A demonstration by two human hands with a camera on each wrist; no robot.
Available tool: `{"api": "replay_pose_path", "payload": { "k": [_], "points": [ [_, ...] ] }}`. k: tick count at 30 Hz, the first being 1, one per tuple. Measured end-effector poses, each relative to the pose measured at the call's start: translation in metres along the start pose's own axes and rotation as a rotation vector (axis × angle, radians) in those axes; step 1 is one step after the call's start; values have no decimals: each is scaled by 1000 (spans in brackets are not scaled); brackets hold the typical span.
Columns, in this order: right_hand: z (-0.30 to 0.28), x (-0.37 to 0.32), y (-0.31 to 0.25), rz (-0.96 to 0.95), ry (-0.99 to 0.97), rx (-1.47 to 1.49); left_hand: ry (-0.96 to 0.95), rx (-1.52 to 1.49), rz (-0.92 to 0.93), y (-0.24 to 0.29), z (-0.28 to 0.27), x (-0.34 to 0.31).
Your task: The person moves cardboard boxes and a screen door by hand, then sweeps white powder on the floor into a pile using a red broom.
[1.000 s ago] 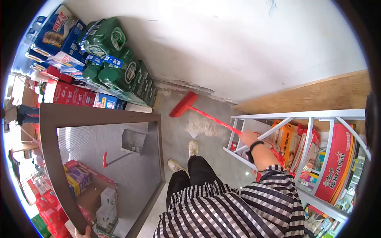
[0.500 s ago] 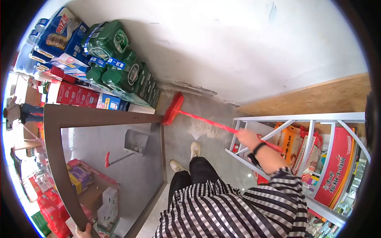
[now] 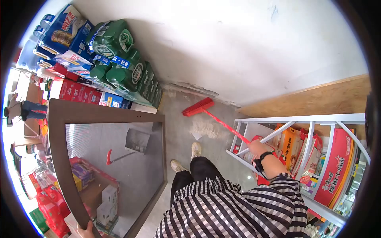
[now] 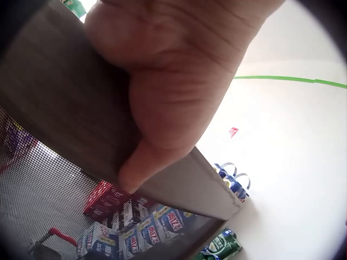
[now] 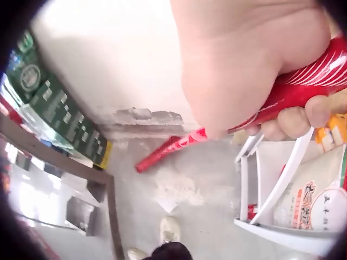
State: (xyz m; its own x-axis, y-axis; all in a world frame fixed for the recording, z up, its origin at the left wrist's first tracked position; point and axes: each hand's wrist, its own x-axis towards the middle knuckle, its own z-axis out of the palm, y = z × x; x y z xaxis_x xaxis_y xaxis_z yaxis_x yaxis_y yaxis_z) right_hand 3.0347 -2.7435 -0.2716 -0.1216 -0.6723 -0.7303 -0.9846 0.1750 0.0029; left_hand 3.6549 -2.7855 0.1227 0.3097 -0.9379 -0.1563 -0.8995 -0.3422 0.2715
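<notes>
My right hand [image 3: 260,148] grips the red handle of a broom [image 3: 198,107], fingers wrapped round it in the right wrist view. The broom's red head lies on the grey floor near the foot of the white wall, beside a pale, powdery patch [image 3: 206,129]. At the lower left, my left hand [image 3: 85,230] holds the edge of a brown-framed screen door [image 3: 107,111]. In the left wrist view its thumb [image 4: 138,173] lies across the frame, while the other fingers are hidden behind it. A dustpan [image 3: 137,141] with a red-ended handle shows through the mesh.
Green drink packs [image 3: 113,39] and blue packs [image 3: 63,29] are stacked against the wall at left. At right, a white metal ladder [image 3: 301,118] leans by bags and a red carton [image 3: 335,166]. A person [image 3: 27,109] stands at the far left.
The broom head swung left to the door's corner, then back right across the floor. My right hand shifted slightly right and down. The left hand keeps its hold on the door frame.
</notes>
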Motion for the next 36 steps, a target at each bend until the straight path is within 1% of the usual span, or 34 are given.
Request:
{"api": "replay_pose_path", "payload": {
  "k": [1,2,3,5,6,8,9,10,11,12,13,14,15,16,17,18,19,21,22,24,25,27,29,31,32,33,35,36],
  "points": [
    [-23,-24,-20,109,56,163,28,-182,-157,2,1,0],
    [-18,-26,-18,-85,36,-83,53,-363,-313,4,2,1],
    [-17,-29,-15,-79,37,-84,48,-367,-310,6,2,1],
    [-28,-38,-28,-151,51,-73,42,-321,-338,10,2,0],
    [-29,-30,-35,-167,80,-71,40,-317,-336,14,3,0],
    [-21,6,-44,-183,56,-12,31,-382,-341,24,4,0],
    [-9,33,-47,-175,51,26,29,-373,-338,19,5,-2],
    [0,54,-47,-169,45,64,28,-362,-333,3,7,-4],
    [1,59,-47,-169,43,75,26,-350,-324,-12,8,-6],
    [-1,59,-50,-98,-7,109,26,-339,-315,-24,9,-9],
    [0,58,-52,-26,-58,143,-7,-82,-80,-37,8,-12],
    [22,59,-41,101,-83,266,-43,172,153,-31,7,-10],
    [44,54,-25,7,-36,215,-46,176,159,-23,7,-11],
    [53,41,-19,12,-21,228,19,-88,-66,10,11,-10],
    [58,25,-13,19,-7,239,82,-353,-294,28,14,-10],
    [67,12,-4,-90,17,108,68,-362,-298,23,15,-11],
    [81,6,2,75,9,207,62,-368,-295,16,15,-12],
    [99,-9,19,10,61,112,93,-435,-321,6,16,-13],
    [98,-13,20,13,64,114,93,-437,-317,11,16,-13],
    [86,-32,18,420,-159,548,90,-460,-304,31,16,-13],
    [89,-38,18,425,-157,548,86,-463,-301,35,15,-15],
    [105,-55,11,281,-17,427,74,-429,-328,39,12,-15],
    [103,-67,-5,288,-44,422,94,-432,-344,31,12,-17],
    [85,-87,-23,414,-18,432,110,-429,-364,30,13,-19],
    [72,-97,-30,465,-15,469,90,-402,-335,31,12,-19],
    [74,-97,-28,470,-16,472,70,-376,-307,32,12,-19],
    [74,-98,-25,264,-15,445,66,-388,-292,25,14,-21],
    [72,-93,-26,268,-19,450,65,-401,-280,21,15,-22]
  ]
}}
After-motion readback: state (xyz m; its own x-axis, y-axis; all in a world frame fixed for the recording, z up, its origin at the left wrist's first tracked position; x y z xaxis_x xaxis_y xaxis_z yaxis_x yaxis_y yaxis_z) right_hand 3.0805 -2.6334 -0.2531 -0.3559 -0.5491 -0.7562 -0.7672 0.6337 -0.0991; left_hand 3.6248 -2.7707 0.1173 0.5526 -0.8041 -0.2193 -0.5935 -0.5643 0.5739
